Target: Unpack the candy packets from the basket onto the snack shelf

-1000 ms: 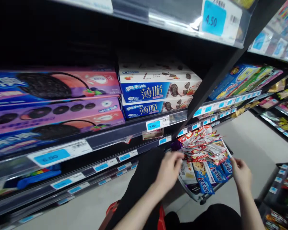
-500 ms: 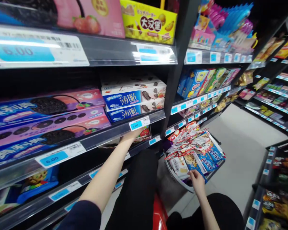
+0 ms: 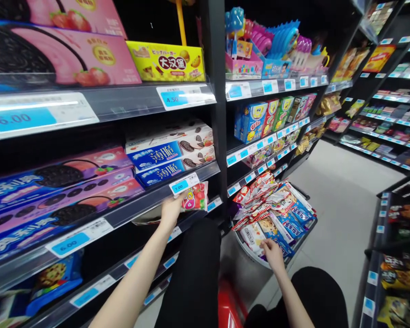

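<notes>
My left hand (image 3: 171, 210) is closed around the left end of a red and green snack packet (image 3: 197, 197) printed with strawberries. The packet sticks out from a lower shelf, just under the 7.00 price tag (image 3: 181, 184). At the front rim of a shopping basket (image 3: 251, 256), my right hand (image 3: 272, 254) has its fingers pinched together beside a white biscuit packet (image 3: 253, 233). What those fingers grip, if anything, is hidden. The basket is heaped with blue packets (image 3: 291, 228) and red-and-white packets (image 3: 259, 210).
Boxes of thin biscuits (image 3: 172, 157) and purple-blue biscuit boxes (image 3: 58, 196) line the shelf above my left hand. A black shelf post (image 3: 214, 123) stands between two shelf bays. Something red (image 3: 229, 303) is between my legs. Another shelf rack (image 3: 374, 255) edges the aisle at right.
My left hand has come out from under the shelf edge, bringing the strawberry packet further into sight. The view has shifted; my right hand stays at the basket rim.
</notes>
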Demonstrator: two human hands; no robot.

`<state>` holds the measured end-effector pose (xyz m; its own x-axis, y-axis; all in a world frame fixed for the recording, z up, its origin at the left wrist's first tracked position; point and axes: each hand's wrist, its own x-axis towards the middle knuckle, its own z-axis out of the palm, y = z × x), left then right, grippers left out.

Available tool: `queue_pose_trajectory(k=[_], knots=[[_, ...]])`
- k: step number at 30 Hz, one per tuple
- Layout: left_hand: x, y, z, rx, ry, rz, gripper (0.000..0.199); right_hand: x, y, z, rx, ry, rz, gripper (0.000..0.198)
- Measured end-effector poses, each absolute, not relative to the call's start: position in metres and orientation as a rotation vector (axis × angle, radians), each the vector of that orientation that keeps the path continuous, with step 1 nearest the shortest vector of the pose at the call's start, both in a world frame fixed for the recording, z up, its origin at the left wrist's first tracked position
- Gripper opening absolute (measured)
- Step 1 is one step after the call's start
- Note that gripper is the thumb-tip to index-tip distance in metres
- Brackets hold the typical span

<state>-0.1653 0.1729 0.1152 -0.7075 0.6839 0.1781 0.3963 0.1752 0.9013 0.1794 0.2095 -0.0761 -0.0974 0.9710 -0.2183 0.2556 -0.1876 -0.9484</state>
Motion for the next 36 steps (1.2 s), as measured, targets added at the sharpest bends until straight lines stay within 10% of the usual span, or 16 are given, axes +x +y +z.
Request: queue_pose_trajectory(k=[12, 20, 26, 36], knots=[[-0.001, 0.144, 0.054, 0.766, 1.306, 1.438, 0.046, 0.164, 0.177, 0.013, -0.604, -0.726, 2.466, 0.065], [-0.011, 0.144, 0.042, 0.845, 0.967, 1.263, 0.033, 0.188, 0.182, 0.019, -0.564, -0.625, 2.165, 0.068], [-0.009, 0.14, 0.038, 0.471, 0.828, 0.932, 0.054, 0.187, 0.193, 0.007, -1.023, -1.335, 1.538, 0.023], [0.009, 0.147, 0.028, 0.67, 1.167, 1.3, 0.059, 0.165, 0.192, -0.008, -0.995, -0.916, 1.708, 0.056]])
